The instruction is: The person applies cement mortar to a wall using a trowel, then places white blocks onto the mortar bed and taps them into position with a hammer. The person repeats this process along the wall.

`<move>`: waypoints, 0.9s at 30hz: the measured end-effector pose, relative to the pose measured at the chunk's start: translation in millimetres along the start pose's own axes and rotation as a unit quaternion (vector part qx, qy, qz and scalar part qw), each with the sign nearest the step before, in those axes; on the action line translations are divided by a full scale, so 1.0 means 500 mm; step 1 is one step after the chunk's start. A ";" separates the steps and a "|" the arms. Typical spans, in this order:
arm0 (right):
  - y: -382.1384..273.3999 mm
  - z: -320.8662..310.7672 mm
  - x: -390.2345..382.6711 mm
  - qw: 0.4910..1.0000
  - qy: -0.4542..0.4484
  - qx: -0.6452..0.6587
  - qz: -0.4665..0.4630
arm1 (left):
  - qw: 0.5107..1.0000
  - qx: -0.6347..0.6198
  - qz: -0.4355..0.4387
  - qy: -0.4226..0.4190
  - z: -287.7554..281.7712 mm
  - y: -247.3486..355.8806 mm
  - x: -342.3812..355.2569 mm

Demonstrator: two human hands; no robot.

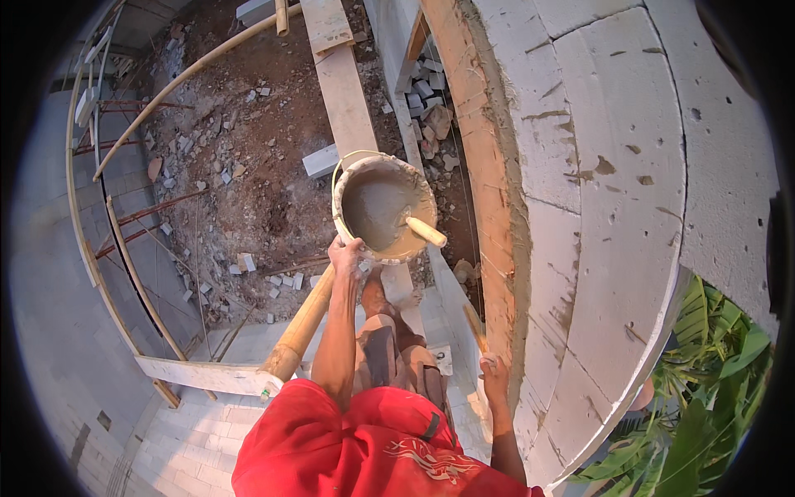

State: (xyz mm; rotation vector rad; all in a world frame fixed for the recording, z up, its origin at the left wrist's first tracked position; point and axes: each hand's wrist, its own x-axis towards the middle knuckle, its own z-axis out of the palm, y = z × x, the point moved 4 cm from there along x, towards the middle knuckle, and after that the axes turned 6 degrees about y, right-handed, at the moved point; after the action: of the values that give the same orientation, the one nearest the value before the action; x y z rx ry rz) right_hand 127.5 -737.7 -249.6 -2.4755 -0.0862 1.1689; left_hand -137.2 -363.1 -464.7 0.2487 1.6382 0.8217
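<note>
1. Head view — left hand (pixel 346 255) is curled closed over the near rim of a bucket (pixel 383 207), fingers wrapped on the edge. That grip holds the bucket out in front of the body at about waist level, mouth up, so the grey mortar (pixel 377 211) inside stays level and within reach.
2. Wooden handle (pixel 426 232) of a tool leans out of the mortar against the bucket's right rim — propped there, no hand on it. Blade is buried; its kind cannot be told.
3. Right hand (pixel 494 370) is low and close to the block wall (pixel 613 190), closed around the end of a thin stick or tool handle (pixel 474 325) that points up along the wall face. How tightly it is gripped cannot be told.
4. Wall edge carries a brown mortar band (pixel 484 166), wet-looking, just beside the bucket.
5. Bamboo pole (pixel 300 327) runs diagonally under the left forearm; a wooden plank (pixel 344 83) stretches away beneath the bucket, seemingly as footing above the rubble-strewn ground (pixel 240 166) well below.
6. Green leaves (pixel 704 398) show beyond the wall at lower right.
</note>
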 end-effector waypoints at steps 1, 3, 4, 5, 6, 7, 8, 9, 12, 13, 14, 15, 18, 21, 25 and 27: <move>0.072 0.002 -0.005 0.998 -0.005 0.014 0.065 | 1.000 0.015 -0.024 0.006 0.002 -0.041 0.060; 0.206 0.010 -0.026 0.980 -0.033 -0.012 0.197 | 0.998 -0.045 0.020 0.025 0.024 -0.117 0.168; 0.252 0.016 -0.040 0.975 -0.063 0.004 0.211 | 0.999 -0.046 -0.003 0.027 0.026 -0.154 0.222; 0.300 0.018 -0.057 0.958 -0.060 -0.028 0.281 | 0.998 -0.039 -0.027 0.044 0.029 -0.191 0.278; 0.328 0.025 -0.064 0.956 -0.091 -0.007 0.278 | 0.992 -0.120 -0.017 0.024 0.040 -0.224 0.325; 0.351 0.026 -0.074 0.948 -0.104 -0.008 0.301 | 0.989 -0.141 -0.024 0.024 0.042 -0.258 0.370; 0.370 0.026 -0.081 0.934 -0.109 -0.027 0.338 | 0.984 -0.171 -0.038 0.034 0.042 -0.294 0.413; 0.377 0.028 -0.086 0.932 -0.111 -0.010 0.344 | 0.985 -0.171 -0.026 0.003 0.041 -0.327 0.443; 0.380 0.031 -0.083 0.923 -0.102 -0.021 0.370 | 0.975 -0.222 -0.028 0.003 0.030 -0.424 0.533; 0.375 0.036 -0.080 0.928 -0.100 0.005 0.360 | 0.970 -0.239 -0.039 0.022 0.024 -0.453 0.553; 0.372 0.039 -0.081 0.928 -0.094 0.017 0.361 | 0.966 -0.244 -0.069 0.057 0.012 -0.488 0.566; 0.370 0.044 -0.081 0.927 -0.089 0.028 0.364 | 0.966 -0.241 -0.076 0.049 -0.001 -0.514 0.566; 0.367 0.059 -0.097 0.916 -0.092 0.047 0.389 | 0.968 -0.157 -0.173 0.094 -0.040 -0.566 0.534; 0.369 0.078 -0.112 0.915 -0.093 0.087 0.383 | 0.956 -0.062 -0.274 0.080 -0.043 -0.584 0.464; 0.384 0.101 -0.148 0.924 -0.081 0.140 0.346 | 0.940 0.235 -0.246 -0.010 -0.024 -0.551 0.358; 0.403 0.111 -0.185 0.924 -0.062 0.163 0.342 | 0.887 0.420 -0.170 -0.089 -0.002 -0.517 0.295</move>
State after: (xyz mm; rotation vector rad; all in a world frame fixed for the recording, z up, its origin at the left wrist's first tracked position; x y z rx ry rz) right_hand 3.2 -924.8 -290.4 -2.1709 0.9294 1.4504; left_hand -104.4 -465.6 -742.1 0.5985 1.7085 -0.2191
